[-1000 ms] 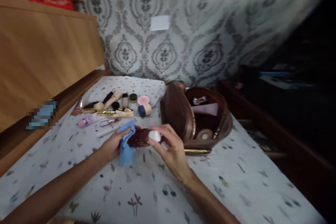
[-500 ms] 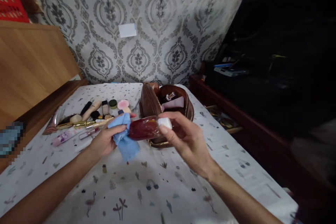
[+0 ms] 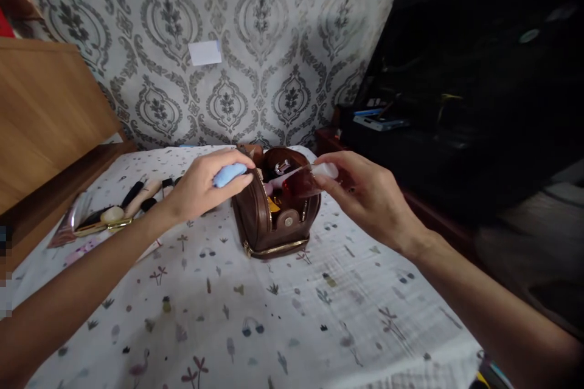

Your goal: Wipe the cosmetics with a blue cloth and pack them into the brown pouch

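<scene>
The person's right hand (image 3: 367, 197) is gripping a dark red bottle (image 3: 298, 183) by its white cap (image 3: 327, 170), with the thumb and the fingers closed on it. The bottle is tilted almost flat and lies over the opening of the brown bag (image 3: 250, 209); whether it touches the bag, one cannot tell. The left hand (image 3: 197, 185) holds a bunched blue cloth (image 3: 229, 175) between thumb and fingers, just beside the left side of the bag. The bag stands unzipped on a white patterned sheet (image 3: 237, 316), and a yellow thing (image 3: 274, 204) shows inside it. Beyond the left forearm, a round light brush (image 3: 112, 214) and a gold tube (image 3: 120, 224) lie close together.
</scene>
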`<action>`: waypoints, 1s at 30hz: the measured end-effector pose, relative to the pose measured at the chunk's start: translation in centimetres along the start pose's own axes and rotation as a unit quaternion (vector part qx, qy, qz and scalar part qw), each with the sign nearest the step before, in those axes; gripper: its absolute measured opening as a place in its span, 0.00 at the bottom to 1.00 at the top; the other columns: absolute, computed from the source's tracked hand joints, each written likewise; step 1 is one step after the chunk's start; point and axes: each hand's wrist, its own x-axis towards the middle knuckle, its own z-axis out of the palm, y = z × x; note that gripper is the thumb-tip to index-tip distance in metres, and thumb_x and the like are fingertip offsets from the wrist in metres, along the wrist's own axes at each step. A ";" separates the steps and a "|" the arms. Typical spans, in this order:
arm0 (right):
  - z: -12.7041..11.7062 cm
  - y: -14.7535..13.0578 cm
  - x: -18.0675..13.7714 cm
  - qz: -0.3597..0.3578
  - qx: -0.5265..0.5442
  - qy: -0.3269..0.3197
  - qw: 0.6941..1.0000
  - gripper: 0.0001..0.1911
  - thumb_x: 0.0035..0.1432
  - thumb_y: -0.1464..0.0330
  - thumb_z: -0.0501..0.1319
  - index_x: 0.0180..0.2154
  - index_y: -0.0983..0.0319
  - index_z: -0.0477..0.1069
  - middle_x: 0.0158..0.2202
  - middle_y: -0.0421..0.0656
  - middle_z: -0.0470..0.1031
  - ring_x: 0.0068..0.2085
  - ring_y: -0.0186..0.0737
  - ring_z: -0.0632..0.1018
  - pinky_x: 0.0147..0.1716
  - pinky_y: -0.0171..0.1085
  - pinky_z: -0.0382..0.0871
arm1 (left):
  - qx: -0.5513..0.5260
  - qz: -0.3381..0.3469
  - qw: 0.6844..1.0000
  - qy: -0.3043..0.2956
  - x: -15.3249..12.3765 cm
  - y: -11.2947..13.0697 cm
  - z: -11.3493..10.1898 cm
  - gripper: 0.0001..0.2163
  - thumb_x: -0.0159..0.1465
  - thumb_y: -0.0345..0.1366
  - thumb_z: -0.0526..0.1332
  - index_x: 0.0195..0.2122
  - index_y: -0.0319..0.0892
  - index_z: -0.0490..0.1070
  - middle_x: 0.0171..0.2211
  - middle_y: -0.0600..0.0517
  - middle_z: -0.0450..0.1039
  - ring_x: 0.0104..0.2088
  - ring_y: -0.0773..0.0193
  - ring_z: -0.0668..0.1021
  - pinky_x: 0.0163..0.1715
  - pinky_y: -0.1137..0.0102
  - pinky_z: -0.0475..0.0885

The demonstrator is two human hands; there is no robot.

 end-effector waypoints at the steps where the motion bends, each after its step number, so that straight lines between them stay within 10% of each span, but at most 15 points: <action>1: 0.0 0.0 0.1 -0.006 -0.019 -0.015 1.000 0.14 0.66 0.59 0.57 0.45 0.61 0.74 0.38 0.47 0.77 0.33 0.41 0.77 0.30 0.37 0.69 | 0.042 0.031 0.999 -0.007 1.0 0.0 0.2 0.11 0.67 0.41 0.57 0.42 0.42 0.76 0.38 0.50 0.76 0.36 0.62 0.76 0.38 0.69 0.68; 9: 0.9 0.9 0.1 0.001 -0.075 -0.090 0.993 0.12 0.67 0.64 0.55 0.45 0.61 0.74 0.36 0.44 0.77 0.31 0.40 0.76 0.28 0.36 0.66 | 0.332 0.220 0.895 -0.202 7.3 -1.2 3.8 0.16 0.63 0.23 0.57 0.45 0.47 0.78 0.43 0.49 0.74 0.45 0.57 0.74 0.30 0.69 0.62; 15: 2.2 1.4 0.4 0.003 -0.109 -0.103 0.989 0.11 0.66 0.65 0.56 0.44 0.59 0.75 0.36 0.43 0.77 0.31 0.40 0.76 0.29 0.36 0.65 | 0.383 0.213 0.838 -0.325 9.9 -0.7 6.1 0.15 0.62 0.25 0.59 0.46 0.47 0.79 0.45 0.47 0.76 0.43 0.57 0.76 0.28 0.67 0.60; 30: 2.4 2.1 1.1 -0.024 -0.120 -0.146 0.982 0.09 0.64 0.68 0.61 0.45 0.62 0.75 0.37 0.44 0.76 0.31 0.38 0.75 0.32 0.36 0.64 | 0.435 0.259 0.804 -0.311 10.6 -2.4 8.3 0.12 0.67 0.30 0.57 0.47 0.42 0.77 0.46 0.43 0.77 0.42 0.53 0.79 0.30 0.66 0.66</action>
